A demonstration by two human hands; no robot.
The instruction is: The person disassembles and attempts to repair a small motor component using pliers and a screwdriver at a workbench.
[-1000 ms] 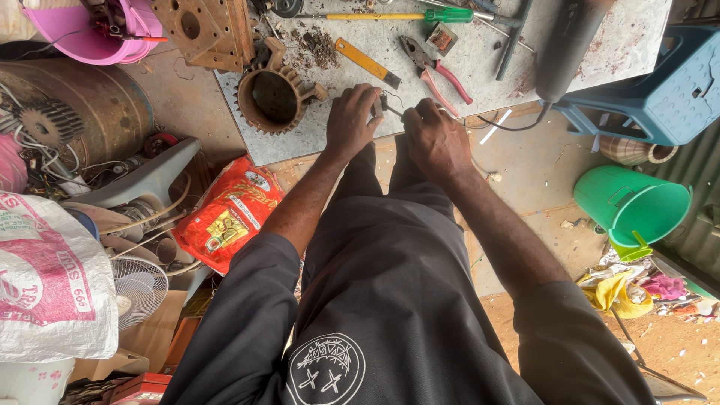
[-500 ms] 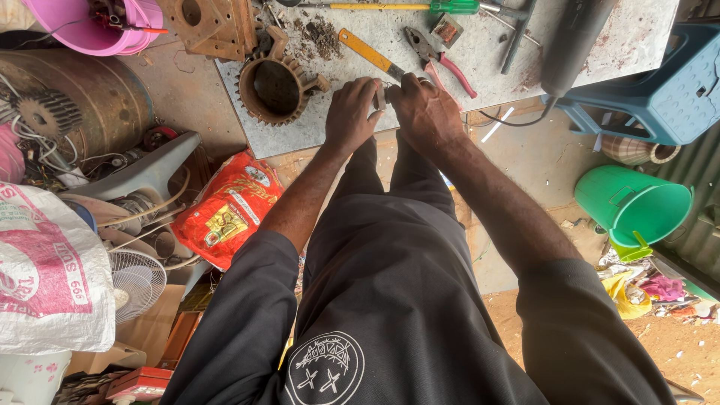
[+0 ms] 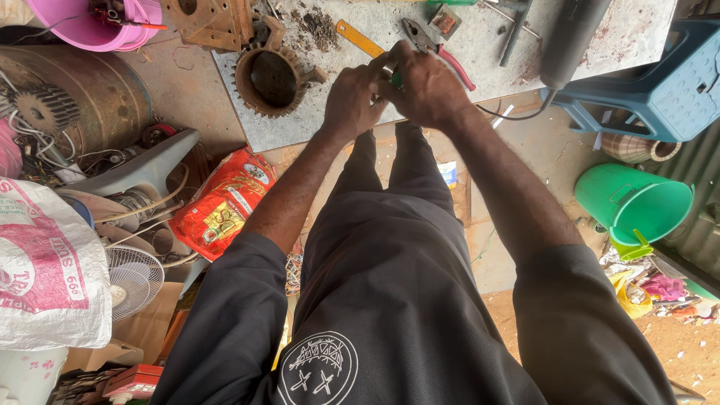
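Now both hands have closed up since a second ago: left hand and right hand meet at the bench edge, 12 o'clock, grip clamped together on a small, probably green-handled tool, mostly hidden. Pliers lie at 1 o'clock.

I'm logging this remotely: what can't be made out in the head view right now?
- Small item between left hand and right hand: fingers cover it.
- Red-handled pliers: jaws behind the right hand.
- Pink basin: cut by the top edge.
- Grey slab: far side out of frame.
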